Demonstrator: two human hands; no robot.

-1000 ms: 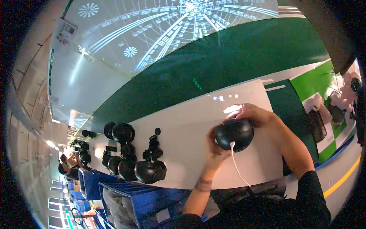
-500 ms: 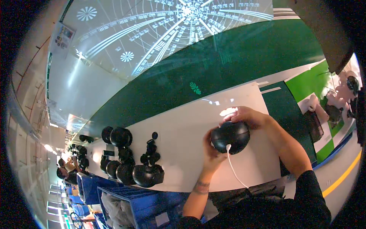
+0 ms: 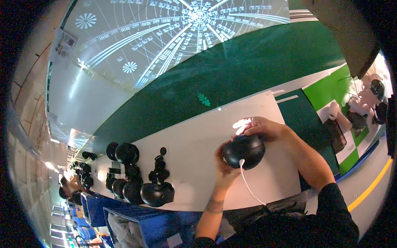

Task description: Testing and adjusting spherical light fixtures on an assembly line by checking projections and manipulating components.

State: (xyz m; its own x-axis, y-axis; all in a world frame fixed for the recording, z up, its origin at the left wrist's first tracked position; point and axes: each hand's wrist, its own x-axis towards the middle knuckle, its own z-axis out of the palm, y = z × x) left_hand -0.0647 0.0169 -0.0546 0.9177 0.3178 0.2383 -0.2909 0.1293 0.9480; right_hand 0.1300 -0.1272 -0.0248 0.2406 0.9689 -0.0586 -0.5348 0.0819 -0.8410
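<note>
Left hand [image 3: 225,168] cups the near left of a black ball [image 3: 245,153], right hand [image 3: 268,129] its far right, gripping it over the white table [image 3: 194,161]. A white cord [image 3: 247,185] is plugged in and light [image 3: 241,123] shines at the far side; what is left does not show. Left of the grip sit more black balls [image 3: 154,196] and a blue bin [image 3: 159,224]; the trailing cord might snag; rightward lies a green-and-white board [image 3: 351,162].

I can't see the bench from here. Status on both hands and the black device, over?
Left hand cupping black device. Right hand at its far end. White cable attached. Black parts off left, apart.
</note>
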